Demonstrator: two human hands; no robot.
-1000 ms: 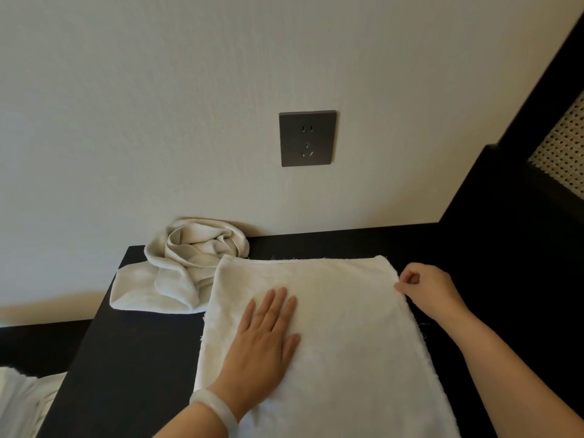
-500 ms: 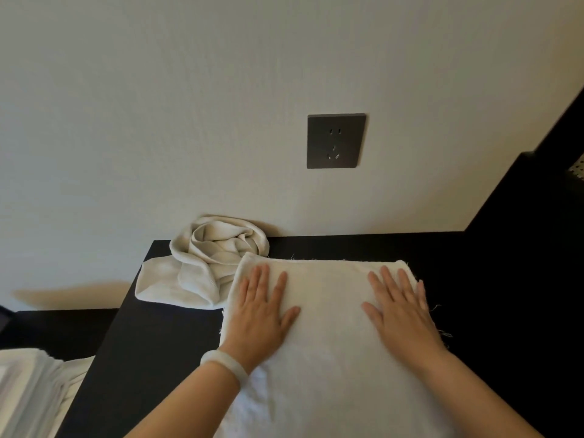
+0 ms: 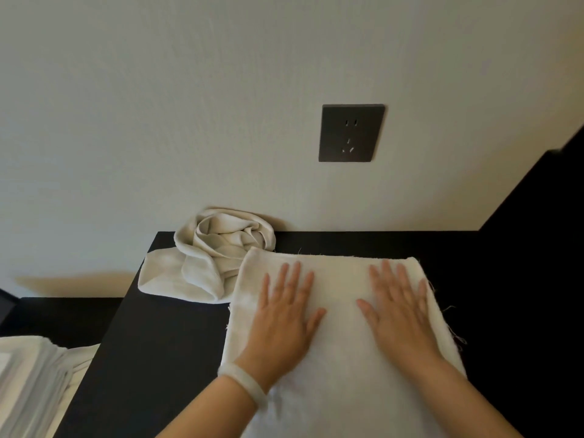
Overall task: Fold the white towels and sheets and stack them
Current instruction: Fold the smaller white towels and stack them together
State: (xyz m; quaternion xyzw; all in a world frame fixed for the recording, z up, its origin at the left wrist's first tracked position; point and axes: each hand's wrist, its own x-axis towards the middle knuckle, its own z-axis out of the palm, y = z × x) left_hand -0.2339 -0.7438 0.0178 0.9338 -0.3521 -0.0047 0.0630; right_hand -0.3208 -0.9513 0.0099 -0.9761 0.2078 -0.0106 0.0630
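A white towel (image 3: 339,286) lies spread flat on the black table (image 3: 158,343), its far edge near the wall. My left hand (image 3: 284,317) presses flat on the towel's left half, fingers straight and spread. My right hand (image 3: 398,308) presses flat on its right half in the same way. A crumpled off-white cloth (image 3: 215,254) lies bunched at the table's far left corner, touching the towel's far left corner. A stack of white linen (image 3: 28,384) sits low at the left, off the table.
A dark wall socket (image 3: 350,132) is set in the pale wall above the table. A black panel (image 3: 543,248) rises at the right. Bare black tabletop lies left of the towel.
My right hand let go of the towel's right edge, opened and came down flat on the towel. My left hand stays flat and has slid slightly toward the far edge.
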